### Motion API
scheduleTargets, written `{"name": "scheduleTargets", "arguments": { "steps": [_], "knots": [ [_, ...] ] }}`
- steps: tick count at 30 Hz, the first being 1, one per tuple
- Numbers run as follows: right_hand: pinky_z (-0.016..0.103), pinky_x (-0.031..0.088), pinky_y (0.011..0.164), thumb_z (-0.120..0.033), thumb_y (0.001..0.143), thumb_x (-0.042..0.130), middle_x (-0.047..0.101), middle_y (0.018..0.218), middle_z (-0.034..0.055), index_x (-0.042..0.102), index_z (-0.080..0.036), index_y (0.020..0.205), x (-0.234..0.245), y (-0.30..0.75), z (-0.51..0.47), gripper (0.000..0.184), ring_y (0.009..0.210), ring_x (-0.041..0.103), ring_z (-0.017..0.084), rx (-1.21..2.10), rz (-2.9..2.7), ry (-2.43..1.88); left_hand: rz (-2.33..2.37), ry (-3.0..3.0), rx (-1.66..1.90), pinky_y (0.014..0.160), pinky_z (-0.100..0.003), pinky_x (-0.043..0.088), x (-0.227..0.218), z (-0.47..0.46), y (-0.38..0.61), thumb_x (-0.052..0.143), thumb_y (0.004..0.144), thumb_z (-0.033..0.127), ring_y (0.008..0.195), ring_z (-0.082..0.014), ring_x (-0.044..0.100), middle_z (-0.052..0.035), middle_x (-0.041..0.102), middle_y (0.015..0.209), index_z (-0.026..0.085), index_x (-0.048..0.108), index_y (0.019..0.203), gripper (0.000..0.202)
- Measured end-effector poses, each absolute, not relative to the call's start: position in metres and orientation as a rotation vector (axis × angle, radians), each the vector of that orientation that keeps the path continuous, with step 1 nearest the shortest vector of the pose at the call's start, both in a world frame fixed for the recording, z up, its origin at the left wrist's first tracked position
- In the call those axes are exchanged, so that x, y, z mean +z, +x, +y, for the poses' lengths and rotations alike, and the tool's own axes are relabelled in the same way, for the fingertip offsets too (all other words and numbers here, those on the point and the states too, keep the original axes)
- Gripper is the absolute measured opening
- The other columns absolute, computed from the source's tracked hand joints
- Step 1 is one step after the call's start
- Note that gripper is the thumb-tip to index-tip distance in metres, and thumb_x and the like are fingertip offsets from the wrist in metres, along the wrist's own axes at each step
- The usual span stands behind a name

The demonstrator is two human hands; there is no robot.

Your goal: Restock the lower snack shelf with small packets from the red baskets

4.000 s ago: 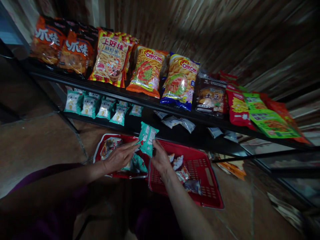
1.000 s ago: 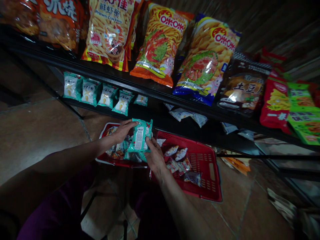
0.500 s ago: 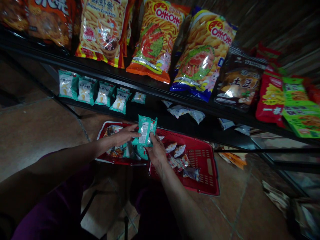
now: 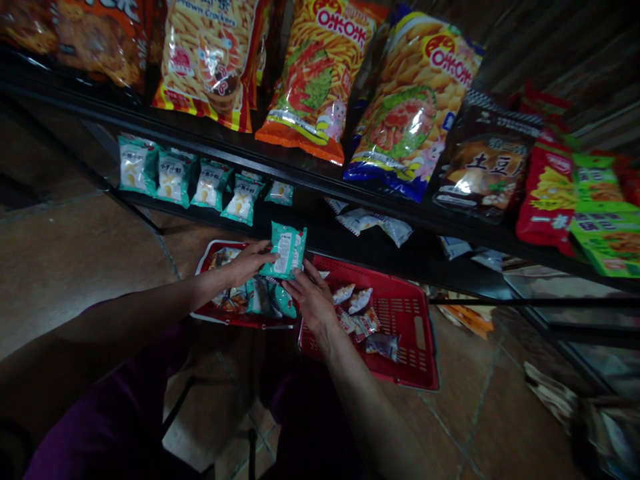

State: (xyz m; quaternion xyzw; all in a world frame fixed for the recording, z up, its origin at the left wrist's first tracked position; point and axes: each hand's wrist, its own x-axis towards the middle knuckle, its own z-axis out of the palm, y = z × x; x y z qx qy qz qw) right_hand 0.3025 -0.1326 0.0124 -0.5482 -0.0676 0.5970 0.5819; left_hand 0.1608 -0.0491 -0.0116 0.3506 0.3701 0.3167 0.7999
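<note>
My left hand (image 4: 250, 262) is closed on the left side of a small teal snack bag (image 4: 287, 250), its thumb lying across the printed label. The bag is tilted, with its back label facing up, above the gap between two red baskets. At the bag's lower right corner is my right hand (image 4: 311, 297), fingers stretched out and somewhat apart; whether they touch the bag is hard to tell. Below lies the left basket (image 4: 203, 267), holding teal packets (image 4: 284, 301) and orange-brown ones. Under my right forearm stands the right basket (image 4: 407, 320), with several small white-and-red packets (image 4: 367, 325).
A black shelf rack (image 4: 225, 147) stands ahead, large snack bags (image 4: 313, 80) on its upper level. Several teal bags (image 4: 173, 177) stand in a row on the lower level, with white-blue packets (image 4: 375, 223) further right. Cardboard pieces (image 4: 553, 397) lie on the tiled floor.
The teal bag has shifted slightly left and up in my left hand. My right thumb has come off its front, and the right fingers now lie at its lower edge.
</note>
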Motion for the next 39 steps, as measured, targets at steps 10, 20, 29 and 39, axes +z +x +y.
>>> {"name": "scheduleTargets", "arguments": {
  "steps": [10, 20, 29, 39],
  "knots": [
    [0.026, 0.055, 0.071, -0.017, 0.057, 0.082, 0.069, 0.07, -0.0025, 0.063, -0.02, 0.08, 0.004, 0.301, -0.135, 0.031, 0.065, 0.065, 0.011, 1.321, -0.091, -1.301, 0.786, 0.719, 0.779, 0.076, -0.028, 0.046, -0.012, -0.052, 0.165, 0.071, 0.068, 0.016, 0.089, -0.0187, 0.062, -0.006, 0.068, 0.099, 0.015, 0.063, 0.103, 0.036],
    [0.024, 0.054, 0.067, -0.012, 0.054, 0.077, 0.068, 0.068, -0.004, 0.064, -0.019, 0.069, 0.009, 0.299, -0.134, 0.021, 0.062, 0.062, 0.009, 1.293, -0.102, -1.275, 0.802, 0.619, 0.747, 0.069, -0.026, 0.045, -0.004, -0.053, 0.168, 0.07, 0.069, 0.019, 0.079, -0.015, 0.059, -0.0057, 0.067, 0.097, 0.016, 0.063, 0.097, 0.029],
    [0.028, 0.056, 0.073, -0.011, 0.052, 0.076, 0.07, 0.068, -0.0034, 0.062, -0.02, 0.069, 0.011, 0.295, -0.133, 0.024, 0.068, 0.065, 0.012, 1.253, -0.054, -1.227, 0.779, 0.571, 0.683, 0.071, -0.027, 0.045, 0.002, -0.054, 0.165, 0.074, 0.07, 0.025, 0.083, -0.0162, 0.059, -0.0064, 0.066, 0.098, 0.017, 0.063, 0.098, 0.031],
    [0.026, 0.056, 0.07, -0.01, 0.05, 0.077, 0.069, 0.068, -0.0042, 0.062, -0.019, 0.068, 0.014, 0.295, -0.133, 0.025, 0.065, 0.064, 0.01, 1.245, -0.053, -1.222, 0.654, 0.642, 0.667, 0.079, -0.03, 0.042, -0.007, -0.053, 0.163, 0.073, 0.067, 0.013, 0.086, -0.0164, 0.061, -0.0068, 0.066, 0.098, 0.017, 0.054, 0.123, 0.059]
  ]
}}
